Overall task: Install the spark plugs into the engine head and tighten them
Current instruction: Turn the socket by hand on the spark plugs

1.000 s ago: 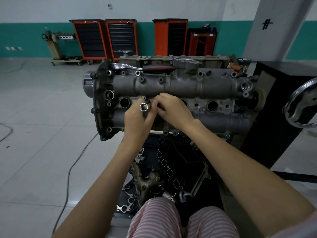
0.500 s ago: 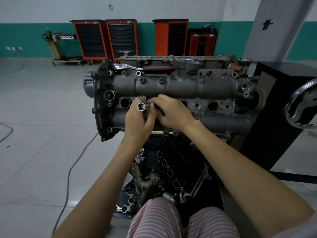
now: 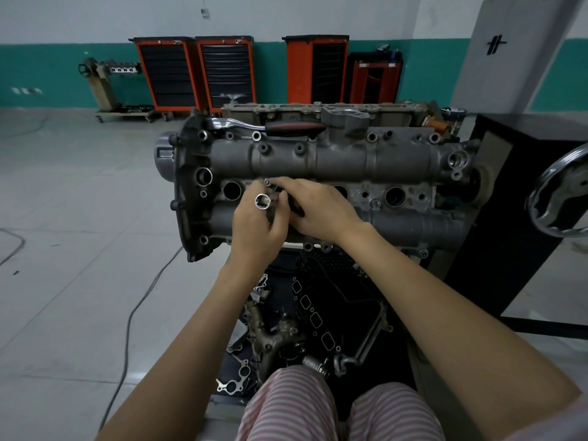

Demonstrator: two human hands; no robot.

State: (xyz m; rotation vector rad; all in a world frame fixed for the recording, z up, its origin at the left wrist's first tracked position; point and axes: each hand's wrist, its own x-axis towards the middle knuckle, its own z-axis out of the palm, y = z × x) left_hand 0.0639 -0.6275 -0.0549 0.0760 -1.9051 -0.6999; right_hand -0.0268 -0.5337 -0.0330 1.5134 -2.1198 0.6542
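Note:
The grey engine head [image 3: 318,160] stands on a stand in front of me, with a row of round plug wells; the leftmost well [image 3: 232,190] and a right one [image 3: 394,196] show open and dark. My left hand [image 3: 257,227] grips a shiny socket [image 3: 262,201], its open end facing up, just in front of the second well. My right hand [image 3: 318,211] meets it from the right, fingers curled over something dark at the socket's side; what it holds is hidden. A ratchet with a red-black handle [image 3: 286,126] lies on top of the head.
A black cabinet [image 3: 515,198] and a chrome handwheel [image 3: 560,198] stand at the right. Gaskets and metal parts [image 3: 305,313] lie on the dark shelf below the head. A cable [image 3: 127,329] runs over the floor at left. Orange tool cabinets [image 3: 194,71] line the far wall.
Both hands with the socket have shifted slightly left and down; the socket's open end now faces the camera more squarely.

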